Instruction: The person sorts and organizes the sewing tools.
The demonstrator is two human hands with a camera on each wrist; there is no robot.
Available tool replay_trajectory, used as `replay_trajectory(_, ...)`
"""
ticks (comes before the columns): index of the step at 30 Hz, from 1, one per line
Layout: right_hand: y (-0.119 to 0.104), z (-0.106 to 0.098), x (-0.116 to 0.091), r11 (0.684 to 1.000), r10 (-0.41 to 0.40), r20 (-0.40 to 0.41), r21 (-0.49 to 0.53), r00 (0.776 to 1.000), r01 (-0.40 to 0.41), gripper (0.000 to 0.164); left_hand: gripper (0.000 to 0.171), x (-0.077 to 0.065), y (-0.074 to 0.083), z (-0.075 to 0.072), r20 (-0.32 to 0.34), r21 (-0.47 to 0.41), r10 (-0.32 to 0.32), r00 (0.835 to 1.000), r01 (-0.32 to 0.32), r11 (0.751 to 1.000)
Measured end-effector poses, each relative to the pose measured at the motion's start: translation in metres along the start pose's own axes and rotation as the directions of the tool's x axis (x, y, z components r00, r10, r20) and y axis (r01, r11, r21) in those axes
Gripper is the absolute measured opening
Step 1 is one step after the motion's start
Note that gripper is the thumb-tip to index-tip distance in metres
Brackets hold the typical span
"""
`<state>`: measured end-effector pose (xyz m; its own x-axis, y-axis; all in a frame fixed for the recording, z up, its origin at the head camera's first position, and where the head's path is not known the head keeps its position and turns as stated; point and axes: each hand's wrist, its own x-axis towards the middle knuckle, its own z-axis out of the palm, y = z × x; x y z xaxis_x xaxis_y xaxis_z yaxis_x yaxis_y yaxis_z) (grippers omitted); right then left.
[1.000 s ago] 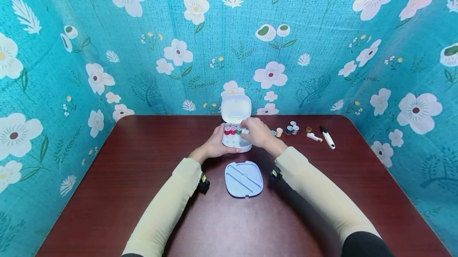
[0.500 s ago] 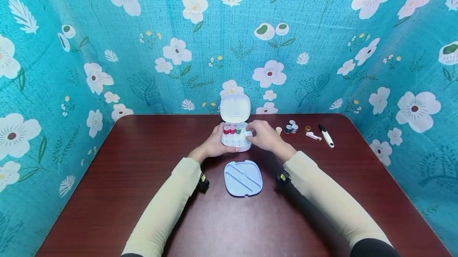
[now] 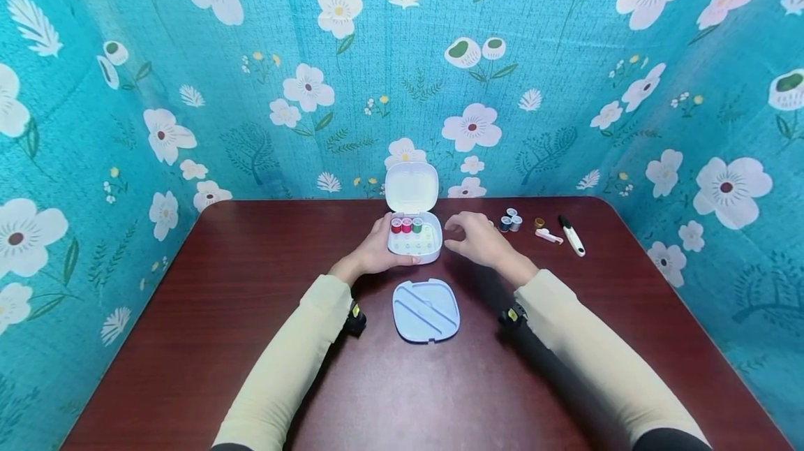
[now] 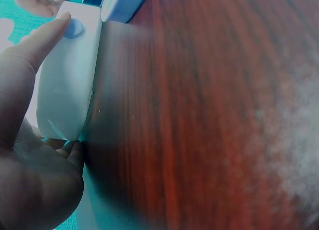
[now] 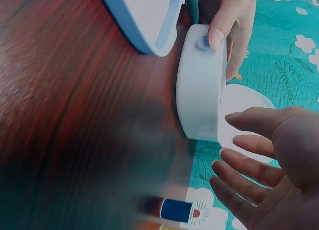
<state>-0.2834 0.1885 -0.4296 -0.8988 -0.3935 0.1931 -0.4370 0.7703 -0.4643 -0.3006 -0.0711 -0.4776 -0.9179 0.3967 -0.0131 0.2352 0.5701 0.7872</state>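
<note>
A white sewing box (image 3: 432,254) stands at the back of the table with its lid (image 3: 411,187) raised. Inside, a red thread spool (image 3: 396,226), a pink spool (image 3: 407,226) and a green spool (image 3: 417,226) sit in the back row, above rows of small pegs. My left hand (image 3: 375,250) grips the box's left side, its thumb pressing the front wall near a round button (image 4: 75,28). Just right of the box is my right hand (image 3: 479,240), fingers apart and holding nothing. A blue spool (image 5: 177,210) lies near it in the right wrist view.
A pale blue tray (image 3: 426,311) with diagonal ridges lies in front of the box. To the right are several spools (image 3: 511,220), a small brass-coloured ring (image 3: 539,223), a pink-and-white tool (image 3: 549,236) and a black-and-white tool (image 3: 572,236).
My right hand has drawn back from over the box's right side to the table beside it, uncovering the pegs. My left hand keeps its grip on the box.
</note>
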Motion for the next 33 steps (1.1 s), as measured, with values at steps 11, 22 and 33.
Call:
replay_trajectory(11,0.021,-0.011,-0.019,1.000,0.017,-0.018,-0.001,1.000,-0.017,0.046,0.124,0.001,0.001,0.000,0.004,0.005,-0.013,1.000,0.013,1.000)
replay_trajectory(22,0.045,-0.018,-0.032,0.996,0.088,-0.019,0.021,0.996,-0.087,0.049,0.126,0.004,-0.003,0.001,-0.004,0.012,0.011,1.000,-0.011,1.000)
replay_trajectory(33,0.070,-0.010,-0.034,0.984,0.131,-0.023,0.125,0.991,-0.127,0.047,0.126,0.002,-0.001,0.001,-0.004,0.010,-0.003,1.000,0.003,1.000)
